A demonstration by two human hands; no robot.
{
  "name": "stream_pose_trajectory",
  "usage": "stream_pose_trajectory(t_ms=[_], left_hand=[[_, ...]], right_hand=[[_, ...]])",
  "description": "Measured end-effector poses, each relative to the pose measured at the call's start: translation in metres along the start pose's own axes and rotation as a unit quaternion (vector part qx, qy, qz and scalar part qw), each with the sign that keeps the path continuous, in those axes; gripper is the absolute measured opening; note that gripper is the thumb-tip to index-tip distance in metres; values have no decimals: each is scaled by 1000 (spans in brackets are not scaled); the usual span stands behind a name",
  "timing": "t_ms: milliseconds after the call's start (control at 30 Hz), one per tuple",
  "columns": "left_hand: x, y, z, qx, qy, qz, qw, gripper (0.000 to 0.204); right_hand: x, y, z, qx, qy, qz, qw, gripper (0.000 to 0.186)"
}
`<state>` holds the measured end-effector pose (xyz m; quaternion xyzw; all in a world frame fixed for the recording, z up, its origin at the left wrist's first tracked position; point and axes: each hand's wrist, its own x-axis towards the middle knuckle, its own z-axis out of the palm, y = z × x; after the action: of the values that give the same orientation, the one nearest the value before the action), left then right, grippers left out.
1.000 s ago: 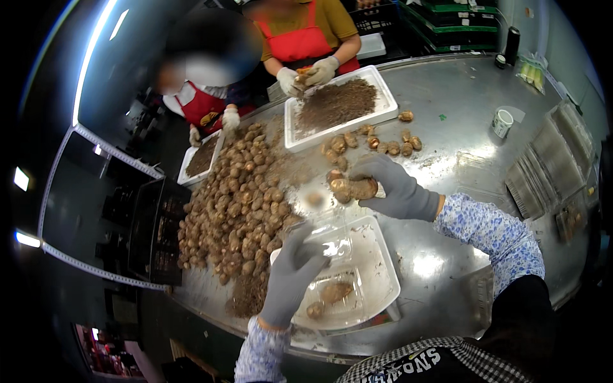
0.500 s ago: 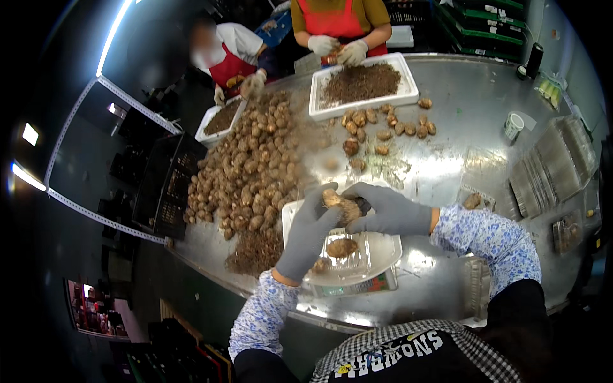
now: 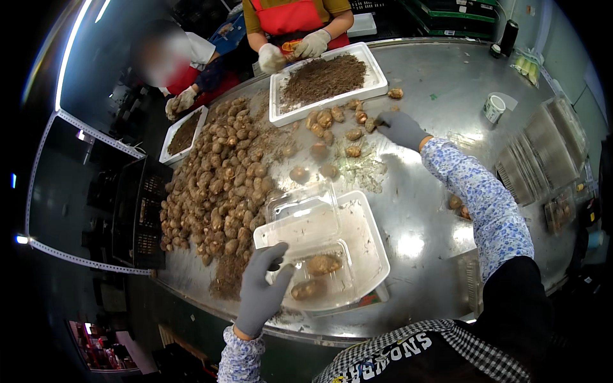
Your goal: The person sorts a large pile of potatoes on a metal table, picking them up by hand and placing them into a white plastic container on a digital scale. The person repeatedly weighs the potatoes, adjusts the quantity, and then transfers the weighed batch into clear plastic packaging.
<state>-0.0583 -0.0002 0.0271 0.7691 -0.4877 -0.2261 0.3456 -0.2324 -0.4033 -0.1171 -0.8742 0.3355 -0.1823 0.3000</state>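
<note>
My left hand (image 3: 262, 290), in a grey glove, is beside the near left side of a clear plastic clamshell box (image 3: 348, 281). Its thumb and fingers are apart, with nothing seen between them. Two brown, rough taro tubers (image 3: 324, 263) lie inside the box, whose lid stands folded back. The box rests in a white tub (image 3: 378, 246) on top of a scale (image 3: 377, 295), mostly hidden. Far out over the table, my right hand (image 3: 401, 129), also grey-gloved, reaches to a group of loose taros (image 3: 354, 135). Its fingertips are turned down and partly hidden.
A large heap of taros (image 3: 220, 185) covers the table's left side. Beyond stand two white trays of dirt (image 3: 325, 83), with two people in red aprons working at them. Stacked clear boxes (image 3: 543, 153) and a tape roll (image 3: 494, 107) are on the right.
My hands have parted, and the taro they held together is no longer in view between them. The right hand has moved far outward; the left has come down beside the box. The view has shifted.
</note>
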Motion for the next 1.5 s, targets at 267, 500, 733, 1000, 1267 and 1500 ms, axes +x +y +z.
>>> stream_pose_trajectory(t_ms=[267,500,733,1000,1267,1500], left_hand=[[34,-22,5,-180,-5,-173,968,26],[54,-28,-3,-216,12,-162,963,22],[87,-29,-2,-299,35,-88,949,42],[85,-21,3,-601,-91,-14,794,82],[30,-10,-13,-422,108,64,898,64],[-2,-15,-30,-310,127,36,942,62]], right_hand=[[77,-69,87,-119,-150,-209,959,40],[94,-76,120,22,-205,-93,974,58],[45,-124,40,317,-152,-85,932,75],[-28,-212,19,382,-209,-219,873,64],[-58,-242,30,274,-61,-256,925,18],[-95,-300,41,280,49,-359,889,20]])
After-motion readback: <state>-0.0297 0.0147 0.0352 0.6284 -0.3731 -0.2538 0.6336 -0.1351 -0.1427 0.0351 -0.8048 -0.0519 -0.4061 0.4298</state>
